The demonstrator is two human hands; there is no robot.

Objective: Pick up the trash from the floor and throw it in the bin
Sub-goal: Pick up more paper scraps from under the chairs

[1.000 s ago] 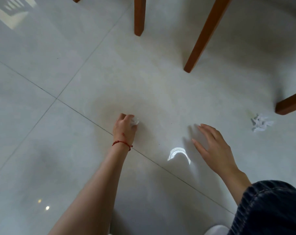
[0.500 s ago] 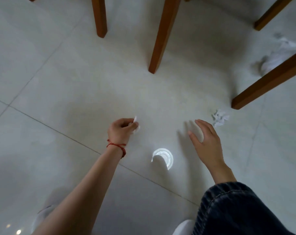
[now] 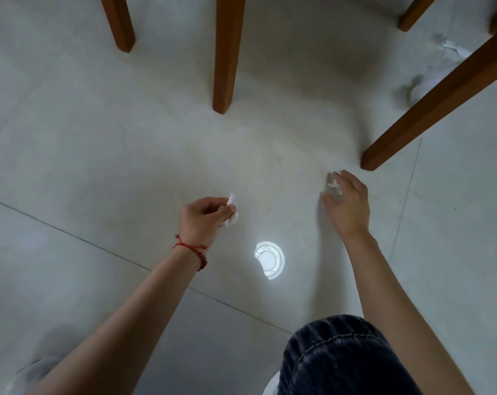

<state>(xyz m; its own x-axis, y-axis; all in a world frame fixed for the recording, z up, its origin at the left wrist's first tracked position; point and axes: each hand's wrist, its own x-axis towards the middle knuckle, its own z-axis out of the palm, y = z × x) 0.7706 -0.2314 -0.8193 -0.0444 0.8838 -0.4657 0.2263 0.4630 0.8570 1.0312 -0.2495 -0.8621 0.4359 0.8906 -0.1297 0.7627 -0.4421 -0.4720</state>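
Step in hand, judged: collection phase, second piece being taken; disposal not started. No bin in view.

Left hand point(image 3: 203, 220): raised off the tiled floor point(image 3: 70, 132), fingers curled shut and pinched on a small scrap of white paper point(image 3: 232, 209), which sticks out crumpled above and below the thumb side. A red string bracelet point(image 3: 192, 250) sits at the wrist. This scrap is secured and only needs carrying.

Centre: round bright reflection point(image 3: 269, 260) on the glossy tile between the two forearms; not an object.

Right hand point(image 3: 347, 201): palm down, low over the floor, just short of the foot of a slanted wooden chair leg point(image 3: 441, 101). Fingers apart and bent over a second white scrap point(image 3: 334, 184); only a small torn edge shows at the fingertips. Cannot tell whether they touch it yet; no grip closed.

Next move calls for: closing the right fingers around this scrap without pushing it under the chair, then lifting.

Far right: more pale crumpled trash point(image 3: 423, 86) lies on the floor behind the slanted leg, partly hidden and blurred. Judged still to be collected before any trip to the bin.
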